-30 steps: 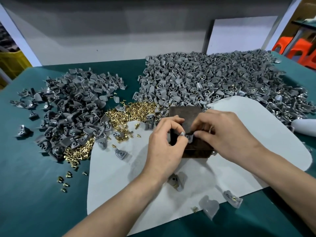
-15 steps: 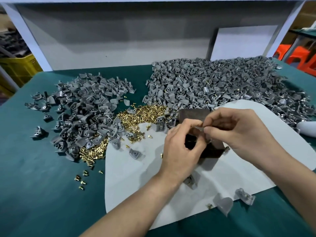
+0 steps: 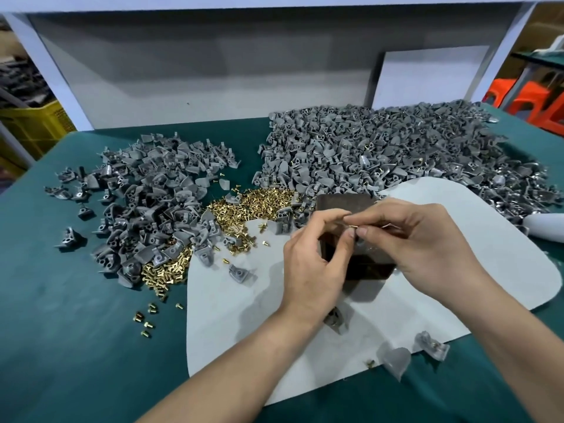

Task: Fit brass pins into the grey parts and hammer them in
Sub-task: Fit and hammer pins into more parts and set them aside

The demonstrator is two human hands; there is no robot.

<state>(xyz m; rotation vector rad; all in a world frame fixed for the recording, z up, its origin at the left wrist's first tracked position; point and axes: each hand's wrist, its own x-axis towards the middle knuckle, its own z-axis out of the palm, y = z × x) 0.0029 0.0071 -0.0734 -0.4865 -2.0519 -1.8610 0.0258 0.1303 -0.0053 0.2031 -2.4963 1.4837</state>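
Right hand (image 3: 418, 242) pinches a brass pin (image 3: 351, 226) between thumb and finger, just above the dark block (image 3: 366, 270) on the grey mat (image 3: 244, 315). Left hand (image 3: 311, 264) has its fingers curled at the block, fingertips meeting the pin; cannot tell what it grips. A heap of loose pins (image 3: 253, 206) lies on the green bench (image 3: 76, 331) between two piles of grey parts (image 3: 381, 154).
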